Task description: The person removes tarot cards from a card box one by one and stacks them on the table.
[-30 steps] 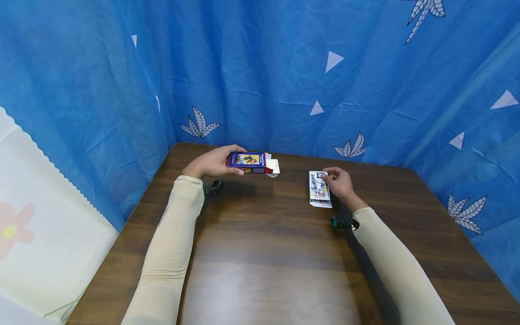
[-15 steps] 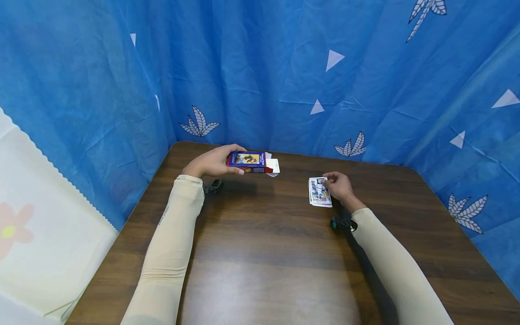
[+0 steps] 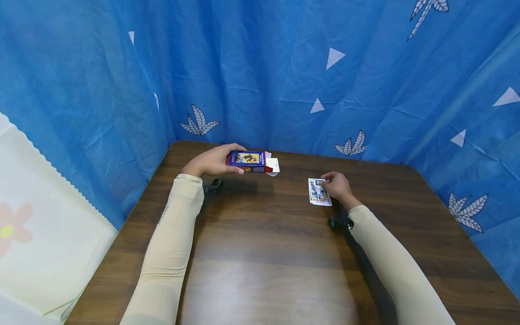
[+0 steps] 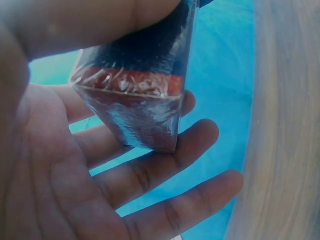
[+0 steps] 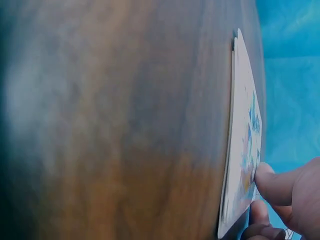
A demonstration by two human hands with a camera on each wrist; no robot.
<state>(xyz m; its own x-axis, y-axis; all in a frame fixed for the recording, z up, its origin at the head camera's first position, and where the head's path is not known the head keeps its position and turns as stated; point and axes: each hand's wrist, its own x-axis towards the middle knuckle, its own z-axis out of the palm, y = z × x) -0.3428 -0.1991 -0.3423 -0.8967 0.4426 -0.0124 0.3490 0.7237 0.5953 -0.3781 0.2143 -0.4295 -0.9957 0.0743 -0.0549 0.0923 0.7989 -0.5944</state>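
Note:
In the head view my left hand (image 3: pixel 213 161) grips a blue and red tarot card box (image 3: pixel 247 159) near the table's back edge. The box's right end is open, with a flap and a white card (image 3: pixel 273 164) sticking out. The left wrist view shows the thumb across the wrapped box (image 4: pixel 135 112) and fingers beneath it. To the right, my right hand (image 3: pixel 339 185) pinches the upper right edge of a tarot card (image 3: pixel 318 193) atop a small pile. In the right wrist view the thumb (image 5: pixel 275 185) presses the card's picture face, with fingertips at its edge.
Both hands are over a brown wooden table (image 3: pixel 268 253). A blue curtain (image 3: pixel 260 81) hangs right behind its back edge and along the sides. A pale cloth (image 3: pixel 44 216) hangs at the left. Dark straps (image 3: pixel 340 222) sit at both wrists.
The right hand has lowered the tarot card and brought it toward me, so it now lies nearly in line with the pile. The left hand and the box have stayed still.

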